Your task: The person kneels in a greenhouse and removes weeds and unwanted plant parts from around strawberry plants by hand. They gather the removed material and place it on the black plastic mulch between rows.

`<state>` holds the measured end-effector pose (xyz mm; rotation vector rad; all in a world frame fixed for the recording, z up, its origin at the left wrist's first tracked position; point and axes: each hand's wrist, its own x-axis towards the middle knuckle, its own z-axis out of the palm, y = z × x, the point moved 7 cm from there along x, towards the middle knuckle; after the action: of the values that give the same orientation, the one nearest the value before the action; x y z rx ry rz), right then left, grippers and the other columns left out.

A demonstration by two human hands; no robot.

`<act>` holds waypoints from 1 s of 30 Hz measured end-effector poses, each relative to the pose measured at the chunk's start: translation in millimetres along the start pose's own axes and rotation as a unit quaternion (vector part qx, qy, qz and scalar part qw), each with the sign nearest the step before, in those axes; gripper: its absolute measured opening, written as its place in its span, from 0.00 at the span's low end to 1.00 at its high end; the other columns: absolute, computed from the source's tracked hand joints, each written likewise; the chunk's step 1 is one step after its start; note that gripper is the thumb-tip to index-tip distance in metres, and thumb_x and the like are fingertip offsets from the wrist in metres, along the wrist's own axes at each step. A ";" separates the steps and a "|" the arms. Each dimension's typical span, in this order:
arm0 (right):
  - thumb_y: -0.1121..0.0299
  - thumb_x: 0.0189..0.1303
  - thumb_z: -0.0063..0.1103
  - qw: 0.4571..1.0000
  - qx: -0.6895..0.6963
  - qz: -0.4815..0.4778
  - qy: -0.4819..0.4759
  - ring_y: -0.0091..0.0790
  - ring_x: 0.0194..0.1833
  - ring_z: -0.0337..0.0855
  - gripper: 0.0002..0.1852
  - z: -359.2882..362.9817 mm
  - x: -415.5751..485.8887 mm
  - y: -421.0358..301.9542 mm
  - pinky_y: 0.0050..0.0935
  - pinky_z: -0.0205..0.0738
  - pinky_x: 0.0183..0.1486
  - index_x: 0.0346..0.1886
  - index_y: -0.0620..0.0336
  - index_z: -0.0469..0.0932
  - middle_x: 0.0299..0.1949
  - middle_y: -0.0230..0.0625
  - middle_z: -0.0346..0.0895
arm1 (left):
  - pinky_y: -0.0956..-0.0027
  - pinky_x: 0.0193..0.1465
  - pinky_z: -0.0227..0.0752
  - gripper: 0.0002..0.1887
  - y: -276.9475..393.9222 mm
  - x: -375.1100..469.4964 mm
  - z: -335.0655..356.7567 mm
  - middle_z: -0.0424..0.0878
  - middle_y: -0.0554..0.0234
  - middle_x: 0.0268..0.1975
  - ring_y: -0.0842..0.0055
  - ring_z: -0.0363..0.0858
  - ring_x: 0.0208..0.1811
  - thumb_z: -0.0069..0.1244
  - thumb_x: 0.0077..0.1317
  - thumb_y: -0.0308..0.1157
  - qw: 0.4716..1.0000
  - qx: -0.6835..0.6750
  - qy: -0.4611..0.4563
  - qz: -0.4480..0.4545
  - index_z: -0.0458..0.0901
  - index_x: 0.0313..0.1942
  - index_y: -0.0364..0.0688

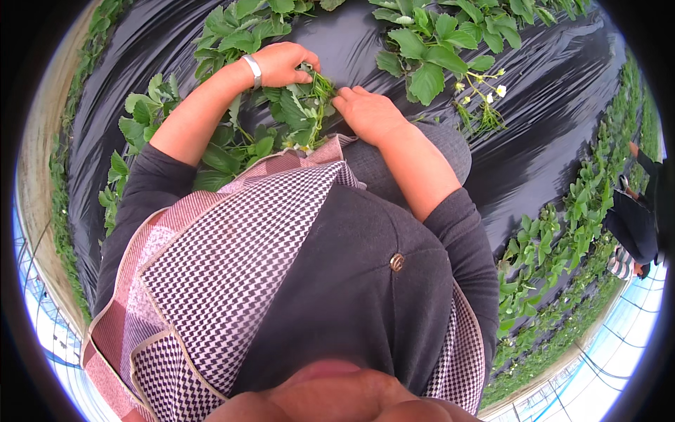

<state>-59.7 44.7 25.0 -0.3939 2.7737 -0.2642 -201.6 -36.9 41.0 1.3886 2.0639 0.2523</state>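
My left hand [285, 64], with a silver-coloured band on its wrist, curls thumb and fingers around a bunch of thin green strawberry stems [322, 90]. Beside that bunch is my right hand [372, 115], its fingertips at the stems' right edge. Whether those fingertips pinch anything is hidden. Leaves of a strawberry plant [290, 111] spread below my left hand, and a small white blossom [305, 149] shows near my apron's edge. To the right, a cluster of strawberry flower stalks [482, 97] with white blossoms lies over black plastic mulch [532, 100].
Another strawberry plant [432, 53] grows ahead on the right. My bent knee [437, 153] rests by the bed, and a checked apron [237, 242] hangs over my front. Planted rows [559, 237] run along the right, where another person [633, 216] is among the plants.
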 end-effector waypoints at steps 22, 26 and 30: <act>0.62 0.57 0.65 0.925 0.269 0.196 0.184 0.51 0.43 0.87 0.10 -42.9 19.5 30.8 0.48 0.80 0.47 0.39 0.53 0.84 0.36 0.45 0.86 | 0.61 0.58 0.74 0.16 9.7 -14.9 -15.8 0.86 0.49 0.47 0.57 0.84 0.51 0.59 0.64 0.37 0.988 -0.131 0.067 0.053 0.85 0.49 0.39; 0.72 0.65 0.63 0.769 0.528 0.173 0.316 0.39 0.34 0.89 0.06 -80.4 -30.6 61.9 0.33 0.82 0.40 0.41 0.63 0.79 0.33 0.43 0.86 | 0.62 0.64 0.71 0.18 28.7 -17.0 -41.9 0.83 0.53 0.52 0.61 0.80 0.57 0.58 0.67 0.35 0.979 -0.143 0.111 0.096 0.83 0.54 0.37; 0.79 0.70 0.55 0.680 0.575 0.170 0.421 0.26 0.36 0.86 0.07 -90.3 -133.3 114.9 0.25 0.82 0.40 0.48 0.68 0.75 0.38 0.38 0.83 | 0.67 0.59 0.75 0.15 54.6 7.1 -88.3 0.85 0.60 0.52 0.75 0.82 0.54 0.52 0.73 0.33 0.955 -0.228 0.146 0.118 0.82 0.56 0.36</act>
<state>3.0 205.3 122.0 0.7404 2.5401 -2.3690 -214.1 8.8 133.7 1.3573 1.8901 1.0215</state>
